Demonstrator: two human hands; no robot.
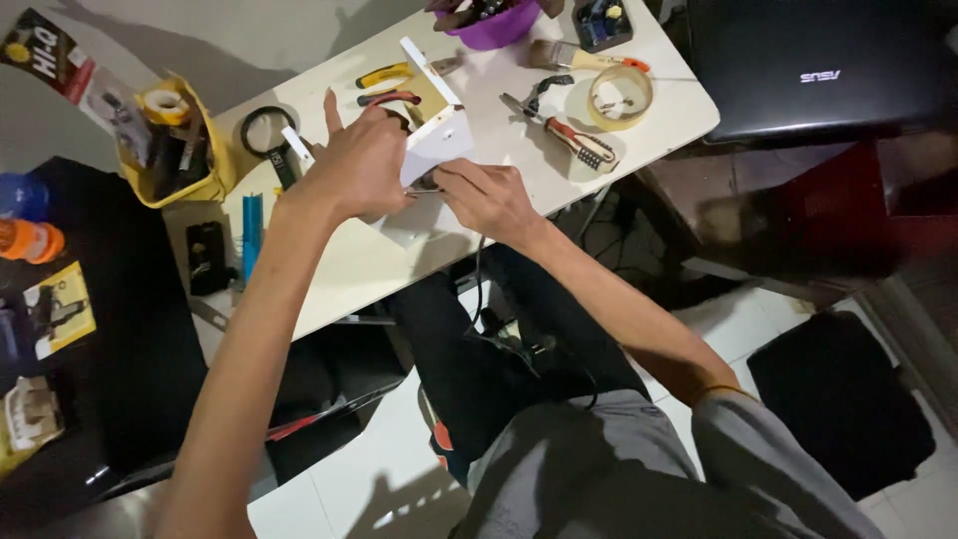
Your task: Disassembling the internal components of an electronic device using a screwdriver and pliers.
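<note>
place: home hobby workshop | evidence: pale tabletop (pixel 349 269) strewn with pliers (pixel 384 73), brush (pixel 584 58), tape roll (pixel 620 97), purple bowl (pixel 494 30) of tools beyond the fingers | yellow bin (pixel 215 180) of tape and tools left of them | closed laptop (pixel 818 65), tiled floor (pixel 379 469), black stool (pixel 843 399)

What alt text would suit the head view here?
Seen from above, the left hand grips a white box on a pale table while the right hand works at its lower edge. Pliers, a paintbrush and a tape roll lie nearby.
</note>
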